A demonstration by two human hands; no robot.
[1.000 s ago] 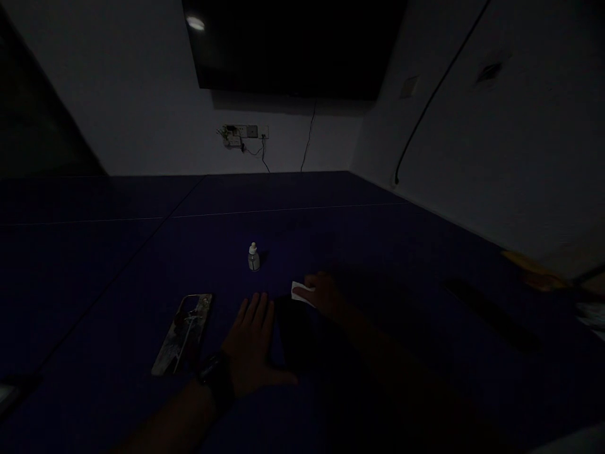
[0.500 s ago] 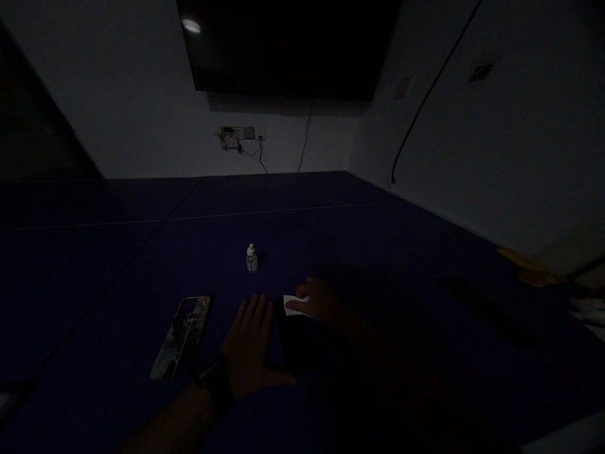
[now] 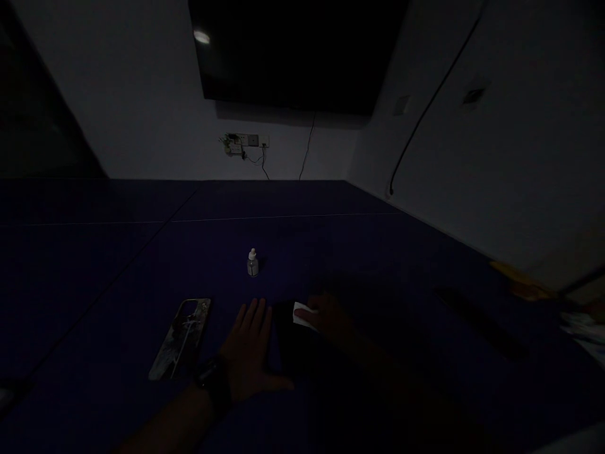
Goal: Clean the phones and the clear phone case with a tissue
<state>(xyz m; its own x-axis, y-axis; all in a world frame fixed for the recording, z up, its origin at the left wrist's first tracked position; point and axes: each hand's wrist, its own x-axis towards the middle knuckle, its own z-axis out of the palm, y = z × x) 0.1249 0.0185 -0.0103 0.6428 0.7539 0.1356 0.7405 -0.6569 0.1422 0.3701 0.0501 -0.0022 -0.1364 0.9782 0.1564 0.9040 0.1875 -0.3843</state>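
My left hand [image 3: 248, 353] lies flat with its fingers stretched forward and the thumb out to the right, along the left edge of a dark flat object [image 3: 293, 347]; it could be a phone, but the dim light hides its kind. A dark watch is on my left wrist. My right hand [image 3: 328, 318] is closed on a small folded white cloth or tissue [image 3: 303, 315], held against the upper part of the dark object. Left of my left hand lies a patterned phone case [image 3: 182, 340]. A small clear dropper bottle [image 3: 253, 265] with a white top stands upright beyond my hands.
The dark blue surface [image 3: 302, 246] runs back to the wall. A long dark object [image 3: 477, 321] lies at the right, with a yellow item [image 3: 520, 280] behind it. A large screen [image 3: 302, 57] hangs above wall sockets [image 3: 248, 141] with cables.
My right hand has shifted a little to the right and nearer to me with the white cloth. My left hand stays in place. The view has tilted slightly upward.
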